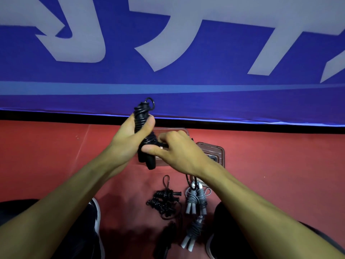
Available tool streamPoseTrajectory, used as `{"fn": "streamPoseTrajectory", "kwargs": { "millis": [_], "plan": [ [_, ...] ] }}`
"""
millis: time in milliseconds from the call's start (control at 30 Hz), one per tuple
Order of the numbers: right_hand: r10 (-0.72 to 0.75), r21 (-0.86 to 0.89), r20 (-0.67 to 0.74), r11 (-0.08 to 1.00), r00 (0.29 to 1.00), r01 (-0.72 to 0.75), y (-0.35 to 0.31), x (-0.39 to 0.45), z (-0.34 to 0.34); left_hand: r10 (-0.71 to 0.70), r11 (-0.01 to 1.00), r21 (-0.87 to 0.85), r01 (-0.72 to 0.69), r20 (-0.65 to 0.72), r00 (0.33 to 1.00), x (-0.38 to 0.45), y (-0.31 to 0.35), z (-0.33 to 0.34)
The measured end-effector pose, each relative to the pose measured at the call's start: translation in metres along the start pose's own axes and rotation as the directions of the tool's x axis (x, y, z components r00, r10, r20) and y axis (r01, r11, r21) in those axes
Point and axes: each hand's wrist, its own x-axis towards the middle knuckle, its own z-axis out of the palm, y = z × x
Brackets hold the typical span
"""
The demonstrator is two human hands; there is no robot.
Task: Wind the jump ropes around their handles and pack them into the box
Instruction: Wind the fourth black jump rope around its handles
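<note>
while the blue banner [186,90] fills the far side of the view, the work sits on the red floor [56,146] in front of it, between the person's knees.

box [214,152]: brownish, on the floor beyond the hands, mostly hidden by the right hand and wrist. no rope visible in the part that shows; contents otherwise cannot be told.

wound bundles on the floor, nearer the body: black wound rope [164,200], grey wound rope [196,200] just beside it, second grey wound rope [194,230] below that. a dark rope [166,238] lies in shadow beside it; wound or loose cannot be told.

rope in hand [144,131]: black, held above the floor, cord coiled over most of the paired handles. left hand [128,141] wraps the bundle, thumb across the coils. right hand [177,152] pinches the cord end near the lower part.

judgement: winding of this rope looks nearly finished; packing appears not yet begun, so all bundles remain to be boxed.
</note>
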Motion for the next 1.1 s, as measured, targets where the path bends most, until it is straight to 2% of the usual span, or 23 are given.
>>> {"fn": "streamPoseTrajectory", "kwargs": {
  "millis": [67,133,233,433,600,733,900,1000,1100],
  "plan": [
    [-0.022,0.014,0.013,1.0,1.0,0.022,0.003,0.002,-0.003,-0.074,0.983,-0.167,0.081,0.048,0.996,-0.001,0.005,-0.002],
    [-0.035,0.049,0.015,0.998,0.999,0.034,0.006,0.005,-0.006,-0.069,0.967,-0.238,0.093,0.106,0.992,0.0,0.009,-0.007],
    [-0.023,0.092,0.004,0.996,1.0,0.022,0.01,0.007,-0.011,0.01,0.986,-0.169,0.011,0.123,0.992,0.002,0.01,-0.012],
    [0.012,0.113,-0.05,0.994,0.999,-0.006,0.01,0.004,-0.01,0.105,0.993,-0.039,-0.107,-0.069,0.992,0.003,0.01,-0.012],
    [-0.053,0.145,0.0,0.988,0.999,0.053,-0.004,0.002,-0.003,0.088,0.996,-0.019,-0.091,-0.144,0.986,0.0,0.009,-0.007],
    [-0.046,0.123,0.004,0.991,0.999,0.045,-0.003,0.003,-0.002,0.037,0.998,-0.048,-0.04,-0.052,0.998,-0.005,0.008,-0.002],
    [-0.028,0.274,0.062,0.962,0.998,0.01,0.003,0.002,-0.013,-0.042,0.942,-0.322,0.093,0.165,0.985,-0.007,0.022,-0.007],
    [0.01,0.321,0.081,0.946,0.997,-0.035,0.003,0.002,-0.014,-0.014,0.969,-0.241,0.057,0.177,0.984,-0.005,0.021,-0.013],
    [0.051,0.228,0.032,0.972,0.998,-0.057,0.007,0.004,-0.012,0.041,0.985,-0.17,-0.022,0.109,0.993,-0.001,0.017,-0.013]
  ]
}}
